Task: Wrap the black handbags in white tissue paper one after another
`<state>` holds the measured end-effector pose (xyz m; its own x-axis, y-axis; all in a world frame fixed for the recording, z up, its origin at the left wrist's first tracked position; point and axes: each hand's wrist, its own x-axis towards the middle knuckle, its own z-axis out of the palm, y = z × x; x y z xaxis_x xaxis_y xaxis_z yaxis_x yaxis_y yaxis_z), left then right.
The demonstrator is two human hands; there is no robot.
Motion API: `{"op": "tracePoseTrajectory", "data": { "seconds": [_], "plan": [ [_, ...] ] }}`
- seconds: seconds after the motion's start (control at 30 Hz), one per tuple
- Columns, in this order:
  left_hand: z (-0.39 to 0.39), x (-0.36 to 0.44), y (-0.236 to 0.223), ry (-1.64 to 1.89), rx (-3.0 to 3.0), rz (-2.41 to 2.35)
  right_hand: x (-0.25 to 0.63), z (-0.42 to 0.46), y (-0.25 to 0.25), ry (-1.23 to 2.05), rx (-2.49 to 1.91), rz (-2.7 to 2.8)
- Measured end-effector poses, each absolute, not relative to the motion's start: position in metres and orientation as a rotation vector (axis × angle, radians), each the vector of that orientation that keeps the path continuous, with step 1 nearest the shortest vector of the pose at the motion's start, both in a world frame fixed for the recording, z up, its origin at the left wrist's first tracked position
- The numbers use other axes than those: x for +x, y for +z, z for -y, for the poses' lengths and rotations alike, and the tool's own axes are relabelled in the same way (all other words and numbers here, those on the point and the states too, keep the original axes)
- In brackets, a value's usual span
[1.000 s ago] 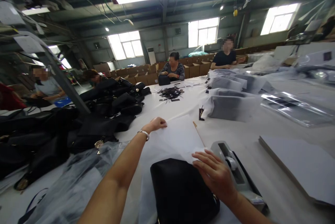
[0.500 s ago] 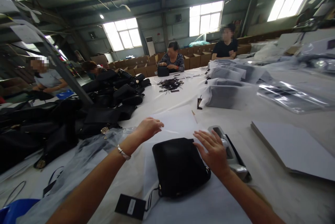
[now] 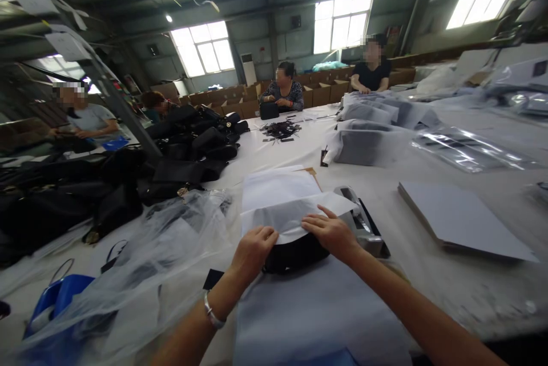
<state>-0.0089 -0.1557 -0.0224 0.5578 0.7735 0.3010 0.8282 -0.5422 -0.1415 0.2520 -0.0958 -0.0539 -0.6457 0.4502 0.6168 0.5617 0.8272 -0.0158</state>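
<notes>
A black handbag [image 3: 295,256] lies in front of me on a large white paper sheet [image 3: 312,314]. The sheet's far end is folded toward me as a thin flap [image 3: 282,216] over most of the bag; only the near side shows. My left hand [image 3: 256,249] has its fingers closed on the flap's near edge at the left. Flat on the flap's right part rests my right hand [image 3: 331,233], fingers stretched out and thumb apart. A black hang tag [image 3: 213,279] shows beside my left wrist, partly hidden by it.
A grey tape-dispenser-like device [image 3: 370,232] stands close right of the bag. Further right lies a stack of white boards [image 3: 466,220]. Black bags [image 3: 184,172] are heaped at left, behind crumpled clear plastic [image 3: 171,240]. Wrapped bags [image 3: 363,146] stand ahead; co-workers sit beyond.
Both hands have come nearer to me, bringing the paper's far end over the bag, which was uncovered before. The left hand now presses at the bag's left side, the right hand on its top.
</notes>
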Motion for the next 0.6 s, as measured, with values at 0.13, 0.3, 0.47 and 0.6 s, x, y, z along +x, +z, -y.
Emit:
{"op": "tracePoseTrajectory", "data": {
  "seconds": [0.13, 0.3, 0.47, 0.6],
  "plan": [
    [0.166, -0.015, -0.033, -0.415, -2.496, 1.375, 0.258, 0.106, -0.070, -0.261, -0.730, 2.300],
    [0.173, -0.015, -0.043, -0.495, -2.495, 1.421, 0.257, 0.113, -0.079, -0.237, -0.720, 2.295],
    [0.168, -0.017, -0.050, -0.548, -2.448, 1.519, 0.261, 0.131, -0.084, -0.150, -0.961, 2.123],
    [0.169, -0.017, -0.051, -0.588, -2.436, 1.545, 0.278, 0.157, -0.087, 0.063, -1.307, 1.786]
  ]
}}
